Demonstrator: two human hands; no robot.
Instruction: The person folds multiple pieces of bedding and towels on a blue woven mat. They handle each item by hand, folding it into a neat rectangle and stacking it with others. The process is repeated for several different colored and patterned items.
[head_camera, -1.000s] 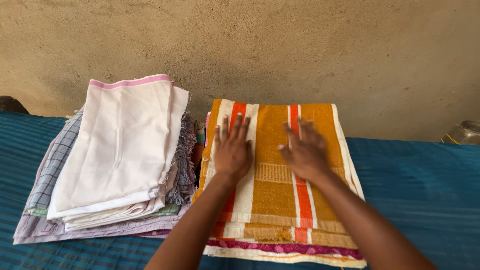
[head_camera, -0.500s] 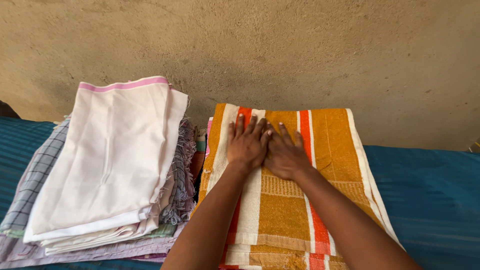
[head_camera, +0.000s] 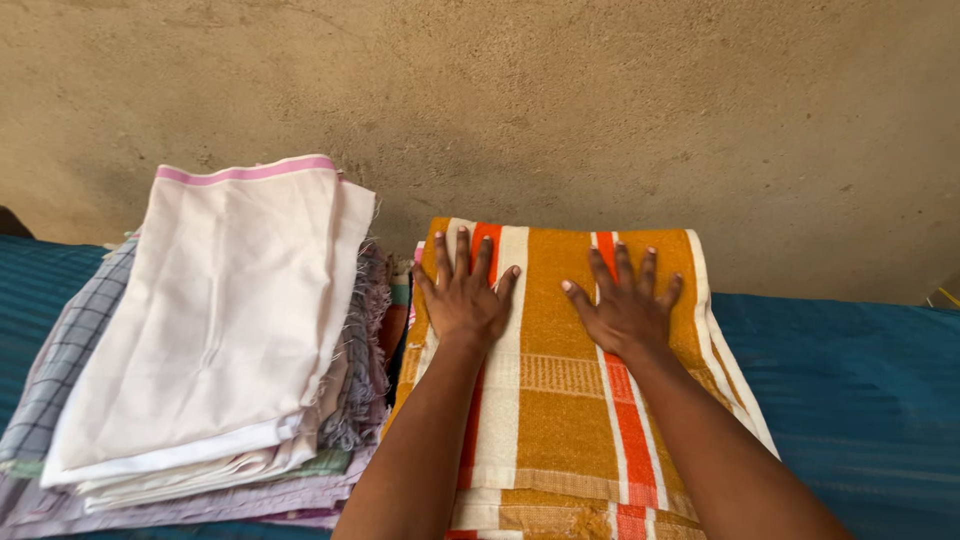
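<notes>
While both palms lie flat, your hands sit apart on the same cloth.
Left hand: your left hand (head_camera: 465, 295) presses down with fingers spread near the far left corner of the orange striped towel (head_camera: 560, 380), gripping nothing.
Right hand: your right hand (head_camera: 625, 310) lies flat with fingers fanned over the towel's red stripe, also gripping nothing.
Towel: folded, it lies on top of a stack on the blue bed cover (head_camera: 860, 390), its far edge close to the tan wall (head_camera: 600, 110).
Neighbouring pile: the pile of folded cloths (head_camera: 215, 330), topped by a white cloth with a pink band, stands just beside the towel on your left.
</notes>
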